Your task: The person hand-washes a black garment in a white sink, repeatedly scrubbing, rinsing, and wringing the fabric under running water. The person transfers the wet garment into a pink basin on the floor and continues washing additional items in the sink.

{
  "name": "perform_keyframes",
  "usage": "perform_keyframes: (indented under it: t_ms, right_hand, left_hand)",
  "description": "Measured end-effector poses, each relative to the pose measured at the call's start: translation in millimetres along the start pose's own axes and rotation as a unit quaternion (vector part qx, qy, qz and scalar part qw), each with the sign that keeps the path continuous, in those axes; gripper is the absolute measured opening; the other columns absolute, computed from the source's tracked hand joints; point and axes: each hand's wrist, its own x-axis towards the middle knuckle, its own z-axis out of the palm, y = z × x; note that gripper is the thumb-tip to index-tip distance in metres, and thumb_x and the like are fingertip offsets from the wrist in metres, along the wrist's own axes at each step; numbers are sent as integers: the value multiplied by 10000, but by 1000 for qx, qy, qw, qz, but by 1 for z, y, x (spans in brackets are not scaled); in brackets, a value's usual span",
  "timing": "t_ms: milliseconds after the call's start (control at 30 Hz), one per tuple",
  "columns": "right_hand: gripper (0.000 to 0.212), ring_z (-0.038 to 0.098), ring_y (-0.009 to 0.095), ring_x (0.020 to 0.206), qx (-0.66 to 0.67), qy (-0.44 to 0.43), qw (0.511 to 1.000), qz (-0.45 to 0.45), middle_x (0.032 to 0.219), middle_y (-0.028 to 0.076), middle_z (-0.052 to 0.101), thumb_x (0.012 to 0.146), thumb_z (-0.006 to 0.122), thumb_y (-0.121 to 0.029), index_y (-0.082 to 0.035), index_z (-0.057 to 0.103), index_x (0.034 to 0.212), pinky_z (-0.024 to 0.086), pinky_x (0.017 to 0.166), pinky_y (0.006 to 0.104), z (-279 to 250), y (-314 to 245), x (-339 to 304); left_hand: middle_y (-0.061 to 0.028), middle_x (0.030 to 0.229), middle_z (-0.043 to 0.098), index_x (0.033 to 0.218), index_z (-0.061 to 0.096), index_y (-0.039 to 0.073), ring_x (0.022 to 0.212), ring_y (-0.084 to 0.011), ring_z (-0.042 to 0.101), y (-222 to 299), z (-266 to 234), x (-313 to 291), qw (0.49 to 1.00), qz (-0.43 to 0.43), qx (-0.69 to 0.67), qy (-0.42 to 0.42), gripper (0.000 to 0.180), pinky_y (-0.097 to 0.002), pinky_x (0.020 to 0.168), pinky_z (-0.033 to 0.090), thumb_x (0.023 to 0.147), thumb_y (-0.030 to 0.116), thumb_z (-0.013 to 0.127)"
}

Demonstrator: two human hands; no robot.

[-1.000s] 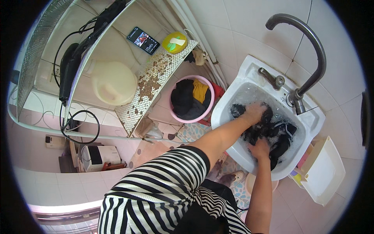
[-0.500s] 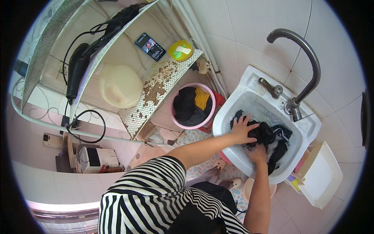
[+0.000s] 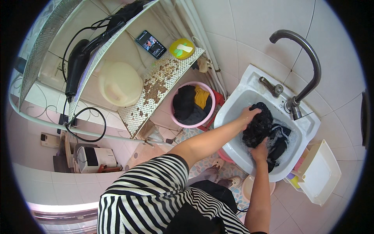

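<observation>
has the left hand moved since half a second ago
Yes: judged against the fixed grey metal tap lever, the left hand has moved closer, up the picture.

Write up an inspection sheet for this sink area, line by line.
Surface: white sink holding foamy water.
Work items: bunched black cloth; second dark cloth beside it.
Clutter: phone and yellow dish at a rust-patched shelf; pink tub of clothes left of the sink.
Hands: left hand grips the black cloth's upper part; right hand touches its lower edge, grip partly hidden.
Cables: black cord looped below a hair dryer.
Surroundings: tiled wall; curved metal faucet, no stream seen.
</observation>
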Motion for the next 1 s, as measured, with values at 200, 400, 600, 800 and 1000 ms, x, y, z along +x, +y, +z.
perform_keyframes:
  t_ms: [200, 400, 600, 800, 1000]
  right_hand:
    - [943, 351, 233, 1293, 166, 51, 971, -163, 1426, 93, 349, 721, 735, -358, -63, 191, 1433, 276, 1068, 371, 50, 50, 61]
    - [745, 329, 199, 1304, 437, -42, 894, -87, 1427, 64, 345, 801, 680, -257, -74, 284, 1405, 239, 1086, 349, 11, -7, 38]
    - [618, 376, 190, 1270, 583, 51, 793, -170, 1375, 68, 409, 804, 667, -142, -68, 390, 1351, 262, 1072, 334, -67, -57, 8]
    - [689, 413, 257, 1242, 593, 135, 740, -287, 1376, 95, 388, 736, 711, -107, -25, 383, 1336, 284, 1057, 374, -100, -87, -36]
    - [850, 402, 296, 1269, 431, 178, 798, -382, 1411, 178, 346, 663, 765, -215, 6, 336, 1363, 319, 1042, 403, -104, -81, -45]
  left_hand:
    - [-97, 922, 634, 1082, 579, 1, 779, -180, 613, 52, 56, -59, 991, 71, -31, -108, 383, -312, 705, 502, 761, 188, 675]
    - [-138, 1056, 595, 1156, 530, -15, 979, -211, 555, 19, 95, -85, 930, 235, 189, -212, 531, -313, 894, 423, 721, 223, 722]
    - [-92, 1063, 600, 1089, 585, 17, 967, -174, 598, 51, 42, -106, 962, 175, -10, -209, 265, -301, 808, 506, 896, 194, 543]
    - [-179, 1274, 482, 1311, 425, 44, 1181, -304, 465, -23, -8, -67, 980, -115, -51, 157, 715, -525, 1016, 307, 838, 571, 521]
    - [-144, 1381, 414, 1346, 406, 62, 1240, -348, 416, -43, 17, -57, 884, -206, -351, -230, 787, -581, 1047, 236, 841, 665, 383]
